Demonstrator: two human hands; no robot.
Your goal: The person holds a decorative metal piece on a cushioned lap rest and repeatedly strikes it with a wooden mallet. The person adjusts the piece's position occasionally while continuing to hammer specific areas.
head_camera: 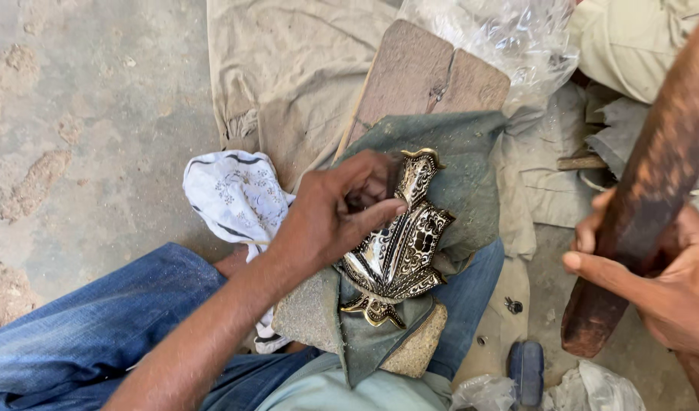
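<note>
An ornate metal plate (399,247) is pinned under the left hand (330,217) fingers; a wooden mallet (638,205) is gripped by the right hand (669,278) fingers.

Patterned white cloth (235,194), crumpled plastic (509,38)

The floor (83,114) is bare grey concrete, rough and dusty, with some sandy lumps stuck on it at the left side. A large beige cloth (288,68) lies spread over the floor at the top, wrinkled and a little stained. Beside it, at the top right, there is a crumpled clear plastic sheet (509,38) (it shines in the light). A small white patterned cloth (235,194) rests on the concrete near the middle. The light is bright and even, probably daylight. No wall is in view.
</note>
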